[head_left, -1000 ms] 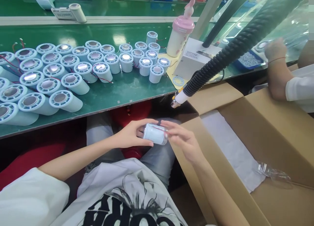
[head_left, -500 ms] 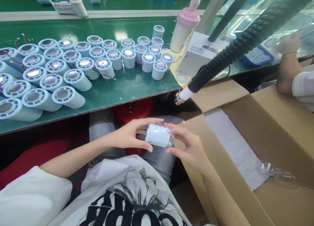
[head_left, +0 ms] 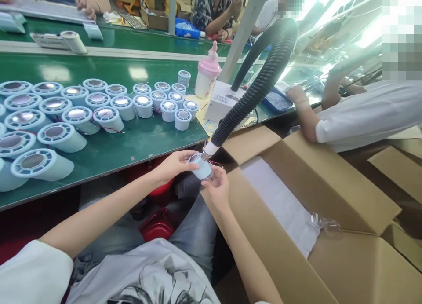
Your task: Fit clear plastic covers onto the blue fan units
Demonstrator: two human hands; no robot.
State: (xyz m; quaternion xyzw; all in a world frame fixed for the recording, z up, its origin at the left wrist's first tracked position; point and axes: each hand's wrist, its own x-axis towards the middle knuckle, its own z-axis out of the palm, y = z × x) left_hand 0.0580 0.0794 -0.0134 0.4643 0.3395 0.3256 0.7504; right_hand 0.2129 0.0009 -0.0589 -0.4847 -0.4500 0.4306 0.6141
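Note:
A light blue cylinder (head_left: 202, 169) with thin red wires is held between my two hands, tilted, over the gap beside the bench. My left hand (head_left: 178, 165) is closed on its ringed left end, the thumb lying across the front. At the lower right end, my right hand (head_left: 217, 186) grips it with thumb and fingers, near some clear film. The metal nozzle (head_left: 207, 152) of a black corrugated hose (head_left: 252, 90) is right at the cylinder's upper side; whether they touch I cannot tell. Several similar cylinders (head_left: 61, 137) stand on the green bench (head_left: 145, 141) to the left.
An open cardboard box (head_left: 263, 220) with a white sheet (head_left: 283, 203) and clear plastic lies at right. A white blower box (head_left: 224, 99), a pink-lidded bottle (head_left: 207, 77) and a blue tray (head_left: 277, 102) stand behind. A co-worker's arm (head_left: 305, 110) rests at right; others sit across.
Both hands have brought the cylinder up to the hose nozzle, with its ringed end now turned more upward. The camera view has tilted up, showing people across the bench.

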